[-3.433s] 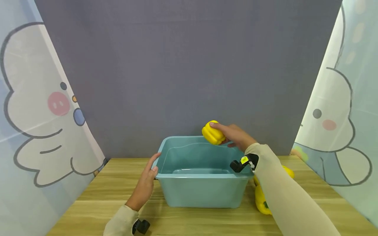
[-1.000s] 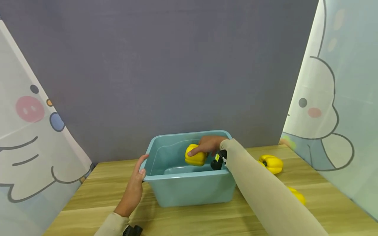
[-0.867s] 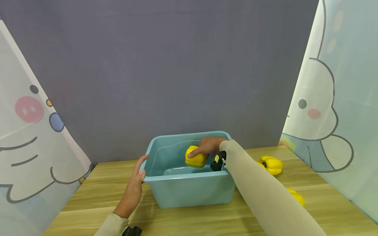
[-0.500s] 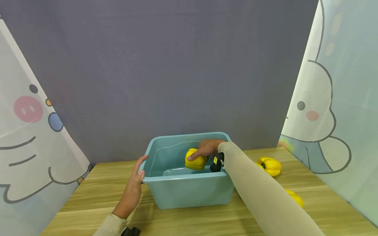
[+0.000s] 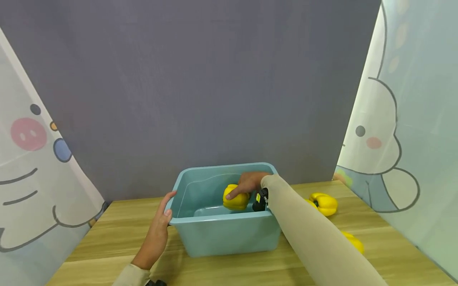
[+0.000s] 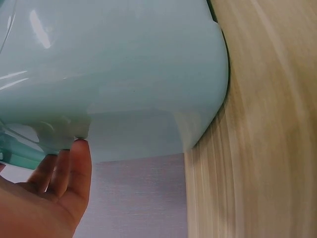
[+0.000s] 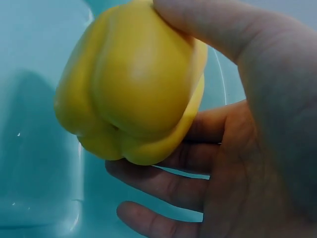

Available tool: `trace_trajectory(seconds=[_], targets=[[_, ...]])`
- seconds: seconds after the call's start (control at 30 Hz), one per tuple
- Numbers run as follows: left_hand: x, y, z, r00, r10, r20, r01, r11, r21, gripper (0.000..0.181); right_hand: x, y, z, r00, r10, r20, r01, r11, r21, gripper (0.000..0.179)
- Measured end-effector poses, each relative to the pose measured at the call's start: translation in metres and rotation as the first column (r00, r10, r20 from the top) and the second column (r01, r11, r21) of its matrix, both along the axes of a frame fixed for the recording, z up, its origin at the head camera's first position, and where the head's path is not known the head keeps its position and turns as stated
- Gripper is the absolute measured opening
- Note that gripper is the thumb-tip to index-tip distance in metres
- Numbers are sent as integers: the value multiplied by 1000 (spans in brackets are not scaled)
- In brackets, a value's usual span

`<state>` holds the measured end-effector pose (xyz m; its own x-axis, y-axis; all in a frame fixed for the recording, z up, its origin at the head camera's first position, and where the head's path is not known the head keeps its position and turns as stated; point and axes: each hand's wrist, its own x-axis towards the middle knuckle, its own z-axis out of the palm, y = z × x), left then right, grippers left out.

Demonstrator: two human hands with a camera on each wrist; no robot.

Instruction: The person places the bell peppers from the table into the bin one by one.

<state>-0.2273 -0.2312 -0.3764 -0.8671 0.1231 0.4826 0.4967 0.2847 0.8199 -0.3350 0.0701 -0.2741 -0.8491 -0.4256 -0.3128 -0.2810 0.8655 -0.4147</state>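
Observation:
A light blue plastic tub [image 5: 229, 238] stands on the wooden table. My left hand [image 5: 154, 238] grips its left rim; in the left wrist view several fingertips [image 6: 80, 153] press against the outer wall below the rim. Inside the tub, my right hand [image 5: 250, 182] holds a yellow bell pepper [image 5: 233, 201]. Seen from the right wrist, the thumb lies over the top of the pepper [image 7: 138, 74] and the fingers reach around its underside, with the tub's floor behind. The pepper's stem end is hidden in that view.
More yellow bell peppers lie on the table [image 5: 390, 238] right of the tub: one [image 5: 325, 203] near the back, another [image 5: 353, 241] partly behind the right sleeve [image 5: 315, 234]. A grey curtain [image 5: 214, 87] hangs behind the table, with printed cartoon curtains [image 5: 379, 147] at both sides.
My right hand has lowered the bell pepper from above the tub's back rim down inside it. Over the last second it has barely moved. The left hand keeps its grip; the head view has shifted slightly.

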Motion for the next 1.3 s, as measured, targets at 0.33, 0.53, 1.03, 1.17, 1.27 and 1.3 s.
trace_trajectory(seconds=[0.33,0.53,1.03,1.17,1.27,1.3], targets=[[3,0,-1,1000,-6,5,6,1000,18,49,0,0,-2,997,78,4,-78,995,64,50],[3,0,-3,1000,5,0,-5,1000,11,49,0,0,-3,996,89,17,-90,993,74,50],[4,-1,-1,1000,-7,0,7,1000,-10,49,1,2,-6,997,72,31,-73,995,64,50],[5,-2,0,1000,4,4,-4,1000,15,49,1,0,-2,995,87,47,-88,995,36,49],[2,-1,-1,1000,1,4,-2,1000,19,49,-1,1,0,994,85,63,-87,996,26,49],[2,-1,-1,1000,1,4,-1,1000,19,49,-2,1,0,994,86,68,-88,996,25,49]])
